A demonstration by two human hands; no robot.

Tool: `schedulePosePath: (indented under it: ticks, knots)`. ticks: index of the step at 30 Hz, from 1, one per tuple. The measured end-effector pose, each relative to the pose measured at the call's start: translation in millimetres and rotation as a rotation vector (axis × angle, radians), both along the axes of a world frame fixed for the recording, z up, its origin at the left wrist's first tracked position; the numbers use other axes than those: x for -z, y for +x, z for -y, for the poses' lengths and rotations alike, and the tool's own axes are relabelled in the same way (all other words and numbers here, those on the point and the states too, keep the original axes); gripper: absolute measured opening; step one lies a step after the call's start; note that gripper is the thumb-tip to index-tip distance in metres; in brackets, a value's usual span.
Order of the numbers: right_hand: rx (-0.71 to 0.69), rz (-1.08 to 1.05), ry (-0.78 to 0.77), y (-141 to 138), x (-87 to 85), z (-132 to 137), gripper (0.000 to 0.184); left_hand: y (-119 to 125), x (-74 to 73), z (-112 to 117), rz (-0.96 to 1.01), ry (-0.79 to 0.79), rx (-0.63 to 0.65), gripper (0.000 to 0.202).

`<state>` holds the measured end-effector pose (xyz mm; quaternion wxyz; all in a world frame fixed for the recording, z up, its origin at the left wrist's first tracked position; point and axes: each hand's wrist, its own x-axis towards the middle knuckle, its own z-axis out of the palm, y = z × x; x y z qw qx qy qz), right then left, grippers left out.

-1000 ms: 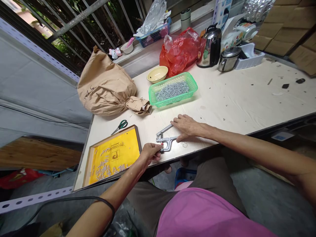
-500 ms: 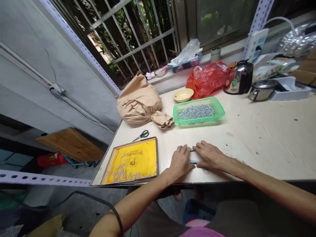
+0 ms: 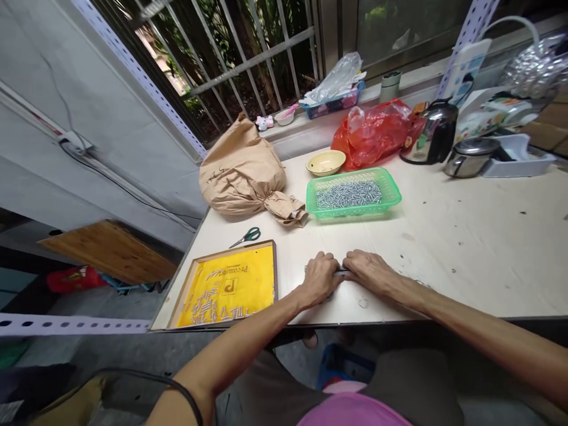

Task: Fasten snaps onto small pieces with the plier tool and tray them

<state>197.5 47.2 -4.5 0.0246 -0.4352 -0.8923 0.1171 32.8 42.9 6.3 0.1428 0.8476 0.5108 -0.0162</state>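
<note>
Both my hands rest together on a metal hand press tool (image 3: 342, 271) near the table's front edge; only a sliver of it shows between them. My left hand (image 3: 318, 279) is curled over its left end, fingers closed. My right hand (image 3: 369, 271) lies over its right part, fingers bent down onto it. To the left lies a wooden tray (image 3: 177, 305) lined with yellow paper, with several small metal pieces in it. A green basket (image 3: 390, 190) of small metal parts stands farther back.
Green-handled scissors (image 3: 247, 236) lie behind the tray. A tied brown paper sack (image 3: 239, 168), a yellow bowl (image 3: 325, 162), a red plastic bag (image 3: 373, 133), a kettle (image 3: 432, 139), a steel pot (image 3: 469, 157) and a white tray (image 3: 519, 160) line the back. The table's front edge (image 3: 399, 319) runs just below my hands.
The camera tilted up and away from my lap. My left hand slid from the tool's jaw end onto the tool, meeting my right hand, and both now cover it almost fully.
</note>
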Motion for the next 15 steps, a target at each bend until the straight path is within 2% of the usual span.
schedulePosePath:
  ticks: [4, 6, 9, 10, 12, 15]
  knots:
    - [0.028, -0.023, 0.024, 4, 1.8, -1, 0.019, 0, 2.3, 0, 0.022, -0.011, -0.028, 0.017]
    - [0.030, -0.102, 0.060, 10, 5.8, 0, 0.030, -3, 5.4, 3, 0.067, 0.005, -0.026, 0.032]
    - [0.038, -0.242, 0.128, 25, 16.3, 3, 0.062, -20, 7.6, 1, 0.192, 0.019, -0.014, 0.066]
    - [0.056, -0.274, 0.159, 31, 20.7, 6, 0.066, -30, 6.2, -4, 0.237, 0.034, -0.046, 0.068]
    - [0.114, -0.313, 0.227, 44, 30.6, 18, 0.062, -56, -0.6, -24, 0.307, 0.109, -0.203, 0.052]
    - [0.204, -0.371, 0.318, 62, 49.4, 47, 0.056, -105, -15.7, -70, 0.348, 0.220, -0.598, 0.027]
